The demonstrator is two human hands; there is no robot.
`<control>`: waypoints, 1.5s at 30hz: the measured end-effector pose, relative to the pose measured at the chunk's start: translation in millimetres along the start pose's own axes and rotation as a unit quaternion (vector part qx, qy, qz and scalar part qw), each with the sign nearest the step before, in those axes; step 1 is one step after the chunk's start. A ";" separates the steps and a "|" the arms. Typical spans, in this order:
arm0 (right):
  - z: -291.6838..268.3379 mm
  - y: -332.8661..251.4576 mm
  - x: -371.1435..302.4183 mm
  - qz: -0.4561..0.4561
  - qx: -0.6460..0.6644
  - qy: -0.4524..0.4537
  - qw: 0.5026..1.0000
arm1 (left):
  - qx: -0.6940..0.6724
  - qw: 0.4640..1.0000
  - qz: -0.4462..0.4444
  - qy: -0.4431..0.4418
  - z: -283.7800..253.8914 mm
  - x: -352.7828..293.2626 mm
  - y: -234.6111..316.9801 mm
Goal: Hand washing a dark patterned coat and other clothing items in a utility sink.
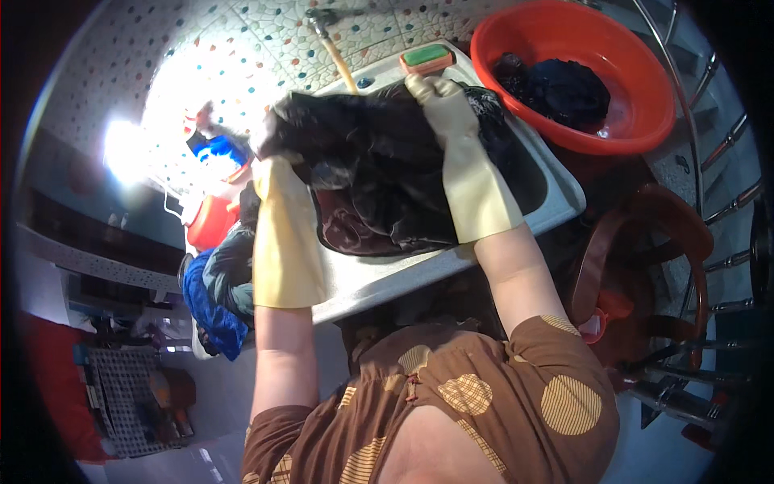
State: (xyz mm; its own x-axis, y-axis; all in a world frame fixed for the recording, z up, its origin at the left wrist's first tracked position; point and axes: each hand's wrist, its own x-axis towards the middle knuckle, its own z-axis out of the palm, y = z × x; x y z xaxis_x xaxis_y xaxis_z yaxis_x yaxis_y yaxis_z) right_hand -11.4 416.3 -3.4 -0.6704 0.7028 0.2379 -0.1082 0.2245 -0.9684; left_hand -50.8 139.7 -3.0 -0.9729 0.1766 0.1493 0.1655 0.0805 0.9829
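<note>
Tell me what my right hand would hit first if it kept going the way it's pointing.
Your right hand, gripping the dark wet cloth, points toward the back of the sink. It would probably meet the green scrub brush on the sink's rim first, though depth is hard to judge.

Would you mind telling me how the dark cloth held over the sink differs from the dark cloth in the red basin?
The cloth over the sink is lifted and stretched between the gloved left hand and right hand; the cloth in the red basin lies bunched and untouched. The held one looks larger and black-brown, the basin one dark blue. Both appear wet.
</note>
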 end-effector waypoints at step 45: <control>51.7 -17.9 -44.2 -0.129 0.087 -0.349 0.924 | -0.038 0.991 -0.127 0.024 -47.4 -2.4 -44.2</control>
State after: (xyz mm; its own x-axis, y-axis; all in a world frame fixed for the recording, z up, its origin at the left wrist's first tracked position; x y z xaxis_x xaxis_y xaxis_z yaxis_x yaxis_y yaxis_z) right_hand -17.8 346.3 -0.4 -0.9098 0.0202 0.4146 -0.4055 0.1699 -0.8982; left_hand -63.4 89.2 -41.7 -0.9885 0.1130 -0.1005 -0.0962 0.0427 0.9944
